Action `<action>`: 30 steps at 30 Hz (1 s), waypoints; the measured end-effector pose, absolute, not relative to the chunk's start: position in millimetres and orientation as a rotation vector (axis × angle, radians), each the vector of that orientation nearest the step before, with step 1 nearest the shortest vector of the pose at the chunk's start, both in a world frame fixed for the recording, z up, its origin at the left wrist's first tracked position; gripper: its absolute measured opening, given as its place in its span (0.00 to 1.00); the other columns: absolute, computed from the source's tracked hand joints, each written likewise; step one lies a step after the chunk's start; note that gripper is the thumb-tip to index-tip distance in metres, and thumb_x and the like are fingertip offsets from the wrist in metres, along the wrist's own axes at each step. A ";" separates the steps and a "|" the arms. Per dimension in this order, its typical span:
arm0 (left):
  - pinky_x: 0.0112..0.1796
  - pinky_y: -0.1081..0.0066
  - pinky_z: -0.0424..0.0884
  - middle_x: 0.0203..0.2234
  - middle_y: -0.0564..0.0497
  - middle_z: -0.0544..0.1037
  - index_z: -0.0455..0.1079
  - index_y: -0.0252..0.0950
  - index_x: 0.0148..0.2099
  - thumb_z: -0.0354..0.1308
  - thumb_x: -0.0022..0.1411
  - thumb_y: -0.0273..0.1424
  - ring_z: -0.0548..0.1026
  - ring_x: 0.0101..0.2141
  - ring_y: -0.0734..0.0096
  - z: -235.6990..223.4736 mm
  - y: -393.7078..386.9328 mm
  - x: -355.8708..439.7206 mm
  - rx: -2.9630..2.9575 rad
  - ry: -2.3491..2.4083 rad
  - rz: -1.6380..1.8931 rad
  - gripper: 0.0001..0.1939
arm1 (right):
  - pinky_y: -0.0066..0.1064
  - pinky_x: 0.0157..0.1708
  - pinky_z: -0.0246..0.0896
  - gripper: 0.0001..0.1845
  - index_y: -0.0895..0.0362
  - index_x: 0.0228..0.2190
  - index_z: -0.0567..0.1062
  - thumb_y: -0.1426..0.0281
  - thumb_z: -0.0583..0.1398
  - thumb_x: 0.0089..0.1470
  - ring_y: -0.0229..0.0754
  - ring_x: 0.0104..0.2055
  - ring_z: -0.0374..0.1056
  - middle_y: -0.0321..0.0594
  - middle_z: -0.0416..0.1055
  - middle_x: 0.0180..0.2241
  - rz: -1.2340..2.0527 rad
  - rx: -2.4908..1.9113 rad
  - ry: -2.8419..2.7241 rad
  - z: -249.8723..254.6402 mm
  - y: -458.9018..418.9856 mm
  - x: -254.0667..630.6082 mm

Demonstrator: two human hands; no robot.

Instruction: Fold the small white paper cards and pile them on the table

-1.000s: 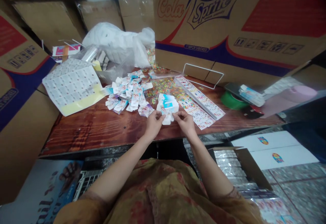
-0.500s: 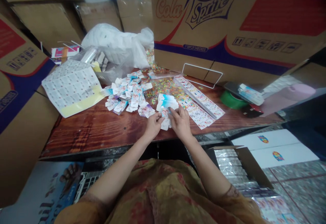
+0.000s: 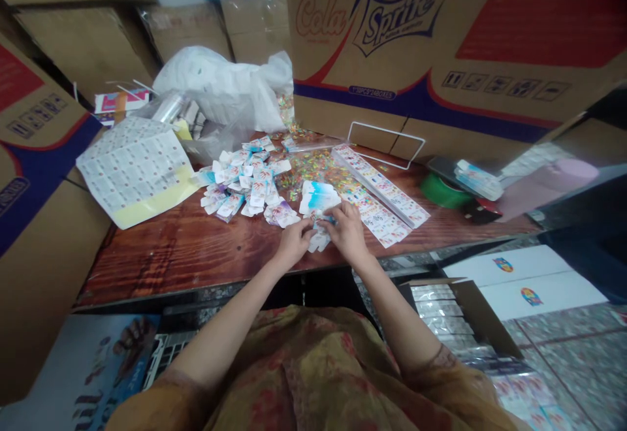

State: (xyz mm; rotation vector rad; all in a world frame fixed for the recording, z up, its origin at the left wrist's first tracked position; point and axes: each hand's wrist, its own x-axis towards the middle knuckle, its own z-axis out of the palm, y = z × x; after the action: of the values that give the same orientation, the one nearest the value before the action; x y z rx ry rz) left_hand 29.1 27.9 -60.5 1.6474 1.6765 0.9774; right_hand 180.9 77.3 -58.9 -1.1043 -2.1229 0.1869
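At the upper right of the frame, a large printed carton [image 3: 382,59] behind the wooden table [image 3: 171,255]; left of centre, a heap of small printed cards [image 3: 258,189]; at centre, a blue-and-white cutout [image 3: 318,197]. Just below, left hand [image 3: 292,243] pinching the white card [image 3: 320,241] at its left edge; right hand [image 3: 349,228] curled over it, fingertips partly hidden, so cannot tell whether pinching. Could crease the card crookedly through uneven pressure, or nudge the cutout askew by brushing it. Unlike one second ago, right fingers over the card, not at its right edge.
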 end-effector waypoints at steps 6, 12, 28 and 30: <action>0.48 0.60 0.62 0.39 0.45 0.71 0.69 0.35 0.42 0.51 0.60 0.26 0.65 0.45 0.59 -37.5 15.8 36.7 2.031 1.838 0.972 0.09 | 0.50 0.58 0.42 0.10 0.55 0.26 0.71 0.70 0.56 0.59 0.41 0.34 0.67 0.35 0.70 0.28 0.256 -0.968 -2.095 -41.9 64.7 182.9; 0.34 0.72 0.68 0.26 0.54 0.70 0.64 0.33 0.36 0.51 0.55 0.26 0.70 0.29 0.74 -10.2 11.0 42.2 1.400 1.144 0.833 0.05 | 0.49 0.63 0.34 0.09 0.53 0.29 0.71 0.75 0.54 0.58 0.36 0.31 0.69 0.31 0.72 0.29 0.387 -0.690 -2.137 -12.1 42.4 190.0; 0.29 0.76 0.64 0.23 0.56 0.72 0.69 0.30 0.34 0.69 0.39 0.35 0.67 0.25 0.78 -7.2 -10.1 45.6 1.173 1.126 1.025 0.20 | 0.28 0.32 0.63 0.18 0.53 0.34 0.72 0.62 0.70 0.41 0.37 0.30 0.68 0.34 0.72 0.30 1.841 -0.809 -1.271 -7.1 27.4 191.6; 0.26 0.77 0.62 0.21 0.57 0.71 0.68 0.31 0.32 0.70 0.38 0.36 0.65 0.22 0.80 -5.3 -11.6 45.3 1.135 1.132 1.021 0.20 | 0.27 0.33 0.63 0.17 0.54 0.31 0.72 0.63 0.70 0.40 0.36 0.31 0.68 0.34 0.73 0.31 1.903 -0.790 -1.221 -6.6 28.4 190.0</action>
State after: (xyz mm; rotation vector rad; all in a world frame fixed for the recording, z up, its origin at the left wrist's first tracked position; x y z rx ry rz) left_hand 45.3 -11.6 -5.3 1.1346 1.1318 1.0212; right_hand 190.0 28.4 -6.6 -0.7905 -1.2207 1.9034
